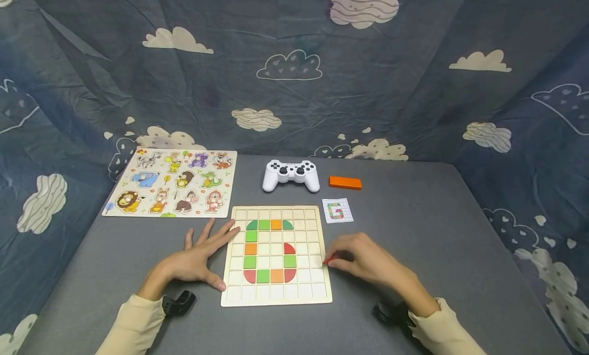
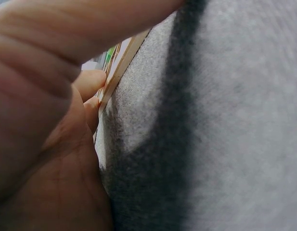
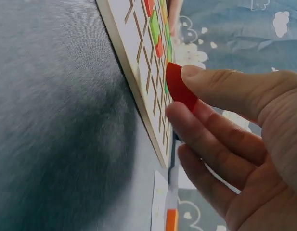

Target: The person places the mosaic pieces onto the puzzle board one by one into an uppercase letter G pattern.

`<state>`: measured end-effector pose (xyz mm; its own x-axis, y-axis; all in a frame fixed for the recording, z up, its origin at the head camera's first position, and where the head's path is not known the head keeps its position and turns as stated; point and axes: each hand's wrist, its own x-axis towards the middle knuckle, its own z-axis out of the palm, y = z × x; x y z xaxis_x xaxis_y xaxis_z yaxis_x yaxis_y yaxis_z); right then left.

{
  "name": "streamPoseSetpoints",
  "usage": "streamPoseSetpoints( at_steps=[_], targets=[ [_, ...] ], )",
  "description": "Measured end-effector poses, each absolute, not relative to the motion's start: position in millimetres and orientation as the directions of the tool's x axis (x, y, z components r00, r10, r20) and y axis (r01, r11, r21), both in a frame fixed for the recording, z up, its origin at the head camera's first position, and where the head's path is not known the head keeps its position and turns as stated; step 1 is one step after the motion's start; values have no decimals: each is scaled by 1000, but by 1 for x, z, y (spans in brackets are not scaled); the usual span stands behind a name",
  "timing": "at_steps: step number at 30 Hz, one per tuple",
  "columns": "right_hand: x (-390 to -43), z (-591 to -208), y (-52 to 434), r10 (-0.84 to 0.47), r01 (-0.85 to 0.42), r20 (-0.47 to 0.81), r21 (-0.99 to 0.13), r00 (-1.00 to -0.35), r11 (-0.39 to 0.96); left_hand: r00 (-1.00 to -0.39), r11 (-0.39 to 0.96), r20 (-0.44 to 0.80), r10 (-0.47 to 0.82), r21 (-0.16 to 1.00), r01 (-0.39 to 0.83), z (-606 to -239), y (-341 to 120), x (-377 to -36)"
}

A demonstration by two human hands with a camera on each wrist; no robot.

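A wooden grid board (image 1: 310, 292) lies on the grey table, with green, orange and red tiles in some of its squares, forming a G-like outline. My left hand (image 1: 198, 260) is spread at the board's left edge, fingertips on the rim and thumb at the lower left corner. My right hand (image 1: 363, 258) is just off the board's right edge. Between thumb and fingers it pinches a red tile (image 3: 181, 86) with a curved side, shown in the right wrist view. The left wrist view shows mostly the palm and thumb, with the board's edge beyond.
A small pattern card (image 1: 337, 211) lies beyond the board's upper right corner. Behind it is an orange block (image 1: 345, 183), with a white game controller (image 1: 291, 175) to its left. An animal puzzle board (image 1: 172, 183) lies at the back left. A cloud-patterned cloth hangs around the table.
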<state>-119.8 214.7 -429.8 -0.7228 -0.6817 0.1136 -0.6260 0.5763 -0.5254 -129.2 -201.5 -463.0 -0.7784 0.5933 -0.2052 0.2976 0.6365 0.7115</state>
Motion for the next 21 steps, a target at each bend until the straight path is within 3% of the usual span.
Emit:
streamPoseSetpoints(
  at_steps=[9, 21],
  targets=[
    [-136, -429, 190, -723, -666, 136, -532, -678, 524, -775, 646, -224, 591, 706, 289, -463, -202, -131],
    [-152, -429, 150, -732, -662, 130, -551, -669, 508, -772, 641, -218, 597, 709, 296, -462, -202, -130]
  ],
)
